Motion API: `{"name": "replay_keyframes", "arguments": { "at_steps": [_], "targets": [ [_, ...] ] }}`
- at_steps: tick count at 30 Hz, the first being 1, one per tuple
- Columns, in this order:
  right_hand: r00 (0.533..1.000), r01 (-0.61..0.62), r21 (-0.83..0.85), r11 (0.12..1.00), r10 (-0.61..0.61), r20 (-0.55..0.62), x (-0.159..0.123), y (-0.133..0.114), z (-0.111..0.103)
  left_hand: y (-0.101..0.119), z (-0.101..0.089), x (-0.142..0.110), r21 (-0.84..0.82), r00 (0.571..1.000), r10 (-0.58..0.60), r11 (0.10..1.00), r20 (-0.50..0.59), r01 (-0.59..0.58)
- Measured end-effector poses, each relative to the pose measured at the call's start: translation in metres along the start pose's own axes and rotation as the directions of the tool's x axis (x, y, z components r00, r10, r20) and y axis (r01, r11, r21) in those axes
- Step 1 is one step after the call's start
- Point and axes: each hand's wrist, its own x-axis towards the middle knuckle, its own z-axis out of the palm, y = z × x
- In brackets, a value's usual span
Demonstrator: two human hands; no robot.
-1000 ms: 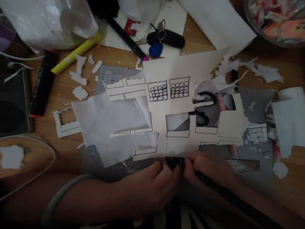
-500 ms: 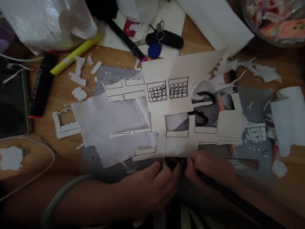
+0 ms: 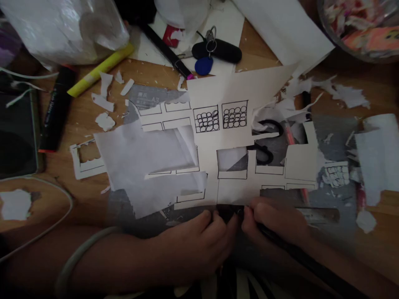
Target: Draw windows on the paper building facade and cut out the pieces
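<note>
My left hand [image 3: 196, 236] is closed at the lower edge of a white paper sheet [image 3: 207, 160]. Its fingertips meet a dark thing whose kind I cannot make out. Close beside it, my right hand [image 3: 274, 222] is closed around a long black stick-like tool [image 3: 293, 251], which slants down to the lower right; its tip is too dark to identify. The sheet has several rectangular cut-outs and black outlines. Two drawn boxes filled with circles [image 3: 235, 114] are on its upper part. Black scissor handles [image 3: 264, 153] show through a gap on the right.
A grey cutting mat [image 3: 333, 137] lies beneath, strewn with paper scraps. Around it are a metal ruler [image 3: 321, 215], a yellow marker [image 3: 101, 70], a black marker [image 3: 57, 110], keys with a blue tag [image 3: 204, 65], a phone-like device [image 3: 18, 133], a white cable [image 3: 70, 195] and a clear bowl [image 3: 324, 25].
The whole view has shifted very slightly. Both hands and the paper sheet keep nearly the same places.
</note>
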Motion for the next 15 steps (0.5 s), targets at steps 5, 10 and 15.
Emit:
{"name": "replay_keyframes", "arguments": {
  "at_steps": [5,10,15],
  "targets": [
    [0.998,0.019,-0.148,0.989,-0.027,-0.054,-0.001,0.003,-0.007,0.000,0.000,0.000,0.011,1.000,0.005,1.000,0.000,-0.005],
    [0.997,0.045,-0.051,0.998,-0.048,-0.058,0.008,0.001,-0.017,-0.001,-0.001,0.001,0.005,1.000,0.010,1.000,0.011,-0.010],
    [0.997,0.011,-0.028,1.000,-0.013,-0.077,0.010,0.002,-0.021,0.000,-0.001,0.001,0.011,1.000,-0.005,1.000,0.009,0.005]
  ]
}}
